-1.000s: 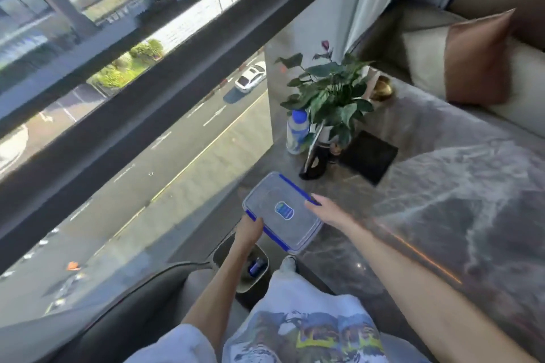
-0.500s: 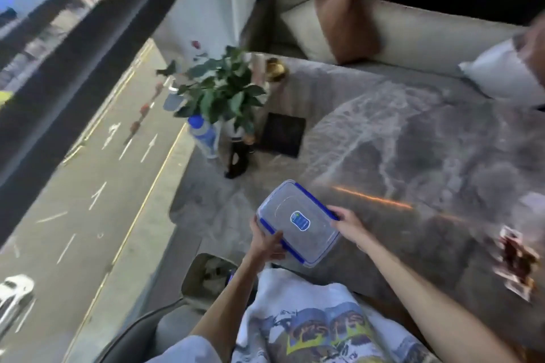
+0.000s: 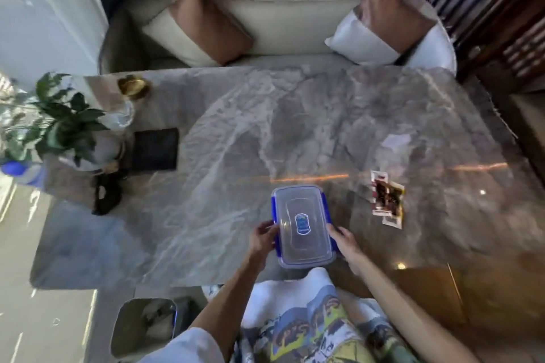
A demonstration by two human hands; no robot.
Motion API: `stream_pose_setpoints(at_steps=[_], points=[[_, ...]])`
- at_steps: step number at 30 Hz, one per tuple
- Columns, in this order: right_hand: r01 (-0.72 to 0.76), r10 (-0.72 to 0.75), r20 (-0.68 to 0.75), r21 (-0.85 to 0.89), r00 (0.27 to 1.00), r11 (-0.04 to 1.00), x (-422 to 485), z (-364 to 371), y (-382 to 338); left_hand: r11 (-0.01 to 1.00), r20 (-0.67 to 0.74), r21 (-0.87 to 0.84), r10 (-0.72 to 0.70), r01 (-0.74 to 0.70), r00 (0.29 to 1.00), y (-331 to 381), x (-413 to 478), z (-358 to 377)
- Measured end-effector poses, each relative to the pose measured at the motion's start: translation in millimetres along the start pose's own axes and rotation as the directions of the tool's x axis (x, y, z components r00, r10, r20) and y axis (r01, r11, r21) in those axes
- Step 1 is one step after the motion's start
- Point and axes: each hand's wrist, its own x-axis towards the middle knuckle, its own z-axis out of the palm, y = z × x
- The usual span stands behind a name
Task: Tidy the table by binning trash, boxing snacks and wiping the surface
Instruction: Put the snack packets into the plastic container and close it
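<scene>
A clear plastic box (image 3: 302, 225) with blue clips and a closed lid is at the near edge of the grey marble table (image 3: 265, 127). My left hand (image 3: 262, 239) grips its left side and my right hand (image 3: 343, 243) grips its right side. Whether the box rests on the table or hangs just above it I cannot tell. To the right of the box lie snack packets (image 3: 387, 199), dark red and white, flat on the table. A pale wrapper or paper (image 3: 395, 140) lies farther back on the right.
A metal bin (image 3: 144, 326) with trash inside stands on the floor at the table's near left. On the table's left end are a potted plant (image 3: 59, 127), a blue-capped bottle (image 3: 17, 169), a black mat (image 3: 154, 149) and a gold dish (image 3: 133, 86). A sofa with cushions (image 3: 200, 23) lies beyond.
The view has swung right from the window toward the table. Both hands have carried the box from over the bin side to the table's near middle.
</scene>
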Motion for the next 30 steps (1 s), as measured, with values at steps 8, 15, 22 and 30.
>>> stream_pose_setpoints(at_steps=[8,15,22,30], points=[[-0.036,0.041,-0.016,0.255,0.999,0.966,10.6,-5.8,-5.4,0.999,-0.192,-0.042,0.025,-0.033,0.981,-10.1,8.3,25.9],[0.071,-0.063,-0.161,0.045,0.985,0.996,14.4,5.0,-1.7,0.991,-0.399,0.101,0.120,-0.086,0.909,-12.4,16.1,44.2],[0.074,-0.057,-0.212,0.070,0.976,0.995,24.8,14.5,-3.0,0.975,-0.434,0.207,0.169,-0.085,0.885,-2.0,27.5,42.1],[0.013,-0.003,-0.181,0.052,0.983,0.999,31.5,20.3,-13.7,0.948,-0.434,0.283,0.260,-0.143,0.863,8.9,37.7,46.1]])
